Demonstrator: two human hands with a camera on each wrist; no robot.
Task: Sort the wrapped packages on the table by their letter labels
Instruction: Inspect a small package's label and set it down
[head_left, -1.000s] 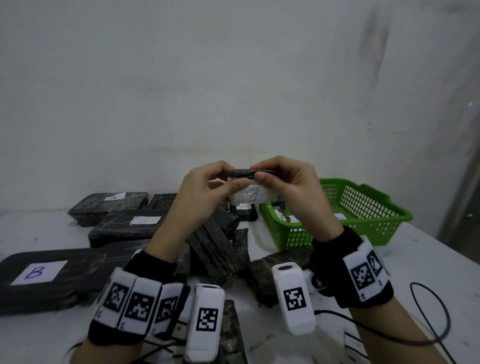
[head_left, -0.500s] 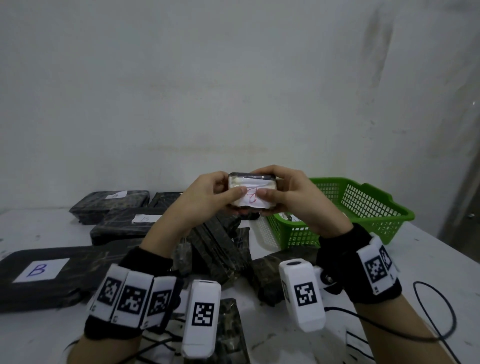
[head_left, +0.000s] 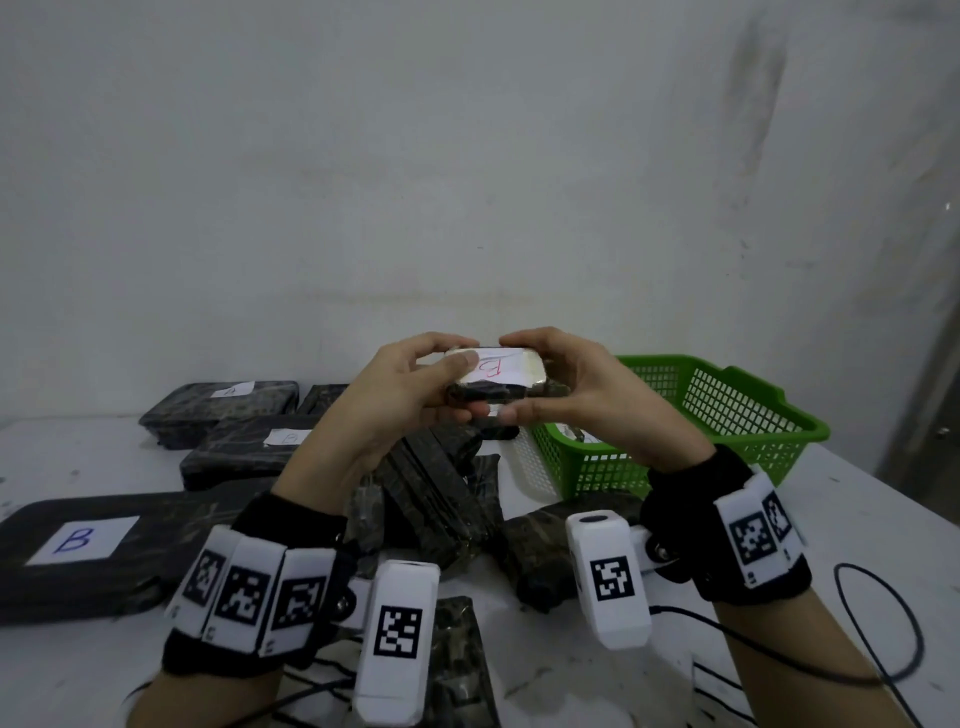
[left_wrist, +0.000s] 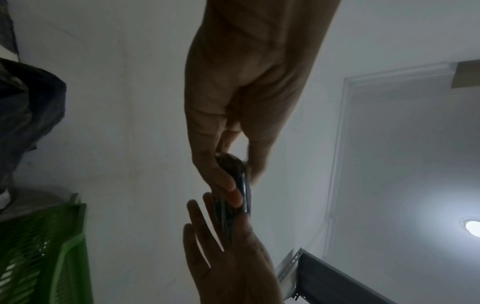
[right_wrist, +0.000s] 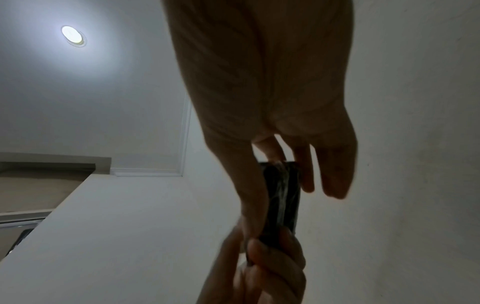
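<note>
Both hands hold one small dark wrapped package (head_left: 506, 388) in the air above the table's middle. Its white label (head_left: 491, 366) faces up and carries a red letter B. My left hand (head_left: 452, 387) pinches its left end, thumb on the label and fingers beneath. My right hand (head_left: 545, 384) grips the right end the same way. The left wrist view shows the package (left_wrist: 233, 174) edge-on between thumb and fingers, and so does the right wrist view, where the package (right_wrist: 281, 195) stands upright. Below the hands lies a pile of dark packages (head_left: 436, 488).
A big flat package labelled B (head_left: 104, 551) lies at the left, with two more labelled packages (head_left: 244, 447) (head_left: 218, 405) behind it. A green basket (head_left: 727, 415) at the right holds a few labelled packages. A black cable (head_left: 883, 623) loops near the right edge.
The hands have turned the small package: its label faced me half a second ago and now points upward. The hands stay at about the same height.
</note>
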